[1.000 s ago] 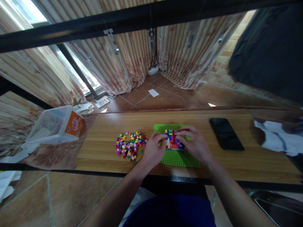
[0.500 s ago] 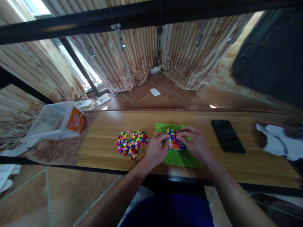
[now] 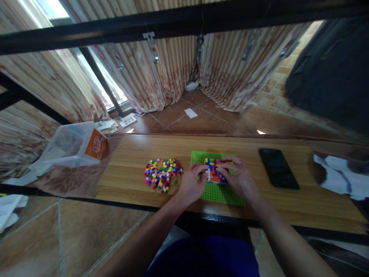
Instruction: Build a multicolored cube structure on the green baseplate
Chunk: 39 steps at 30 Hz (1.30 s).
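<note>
A block of many-coloured toy bricks [image 3: 213, 176] stands on a green studded baseplate [image 3: 221, 195] on the wooden table. On the block's left side is my left hand [image 3: 193, 181], its fingers curled and the thumb and forefinger at the block's edge. From the right, my right hand [image 3: 238, 176] reaches over the block with bent fingers pressed together at its top and right side. Whether either hand pinches a small loose brick is too small to tell. To the left lies a heap of loose toy bricks [image 3: 161, 174].
A black phone [image 3: 279, 168] lies on the table [image 3: 123, 177] to the right, with crumpled white paper [image 3: 336, 175] beyond it. At the far left stands a clear plastic bin [image 3: 72, 144] with an orange label. A black bar [image 3: 178, 21] crosses above the far side.
The view has shifted slightly, so everything appears a little further right. Both hands stay at the brick block with almost the same grip.
</note>
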Tool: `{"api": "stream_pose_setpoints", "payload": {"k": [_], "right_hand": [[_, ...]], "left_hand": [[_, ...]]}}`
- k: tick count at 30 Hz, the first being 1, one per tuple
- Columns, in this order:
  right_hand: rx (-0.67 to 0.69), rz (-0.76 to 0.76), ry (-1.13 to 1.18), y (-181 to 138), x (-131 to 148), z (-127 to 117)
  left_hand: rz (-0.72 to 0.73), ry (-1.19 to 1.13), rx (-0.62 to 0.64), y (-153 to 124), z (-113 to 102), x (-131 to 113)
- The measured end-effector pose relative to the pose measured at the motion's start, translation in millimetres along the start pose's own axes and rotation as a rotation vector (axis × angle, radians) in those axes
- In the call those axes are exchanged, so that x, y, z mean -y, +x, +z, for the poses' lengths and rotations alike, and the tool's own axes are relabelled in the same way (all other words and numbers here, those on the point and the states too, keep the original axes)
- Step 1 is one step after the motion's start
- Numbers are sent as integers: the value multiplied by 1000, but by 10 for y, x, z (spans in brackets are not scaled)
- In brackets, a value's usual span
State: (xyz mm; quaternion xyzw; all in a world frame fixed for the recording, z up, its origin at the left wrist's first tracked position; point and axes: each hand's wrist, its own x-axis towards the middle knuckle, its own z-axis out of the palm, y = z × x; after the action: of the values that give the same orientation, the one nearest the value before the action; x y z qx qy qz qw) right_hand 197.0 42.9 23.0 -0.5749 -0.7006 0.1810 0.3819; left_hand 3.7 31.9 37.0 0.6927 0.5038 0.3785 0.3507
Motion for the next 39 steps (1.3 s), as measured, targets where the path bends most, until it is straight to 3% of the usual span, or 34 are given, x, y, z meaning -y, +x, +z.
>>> {"api": "stream_pose_setpoints", "payload": {"k": [4, 7, 10, 13, 16, 20, 24, 28, 33, 39], "right_hand": [[-14, 33, 56, -55, -37, -12], [-132, 59, 72, -142, 8, -65], [-320, 47, 29, -252, 171, -128], [-374, -10, -37, -352, 439, -111], [-232, -121, -8, -420, 746, 70], [22, -256, 44, -426, 1049, 531], [167, -306, 30, -322, 1170, 1004], [265, -336, -24, -210, 1247, 1324], [311, -371, -113, -173, 1275, 1532], [271, -366, -173, -157, 1149, 1486]], "left_hand": [[14, 8, -43, -151, -171, -22], [23, 29, -99, -345, -390, 60], [8, 74, -186, -571, -641, 224], [-82, 143, -295, -789, -868, 415], [-149, 220, -384, -959, -1016, 581], [-133, 295, -411, -1063, -1060, 709], [-80, 358, -406, -1055, -1011, 749], [-63, 386, -410, -1032, -977, 763], [-43, 377, -410, -1052, -967, 803], [-19, 368, -412, -1066, -968, 846]]}}
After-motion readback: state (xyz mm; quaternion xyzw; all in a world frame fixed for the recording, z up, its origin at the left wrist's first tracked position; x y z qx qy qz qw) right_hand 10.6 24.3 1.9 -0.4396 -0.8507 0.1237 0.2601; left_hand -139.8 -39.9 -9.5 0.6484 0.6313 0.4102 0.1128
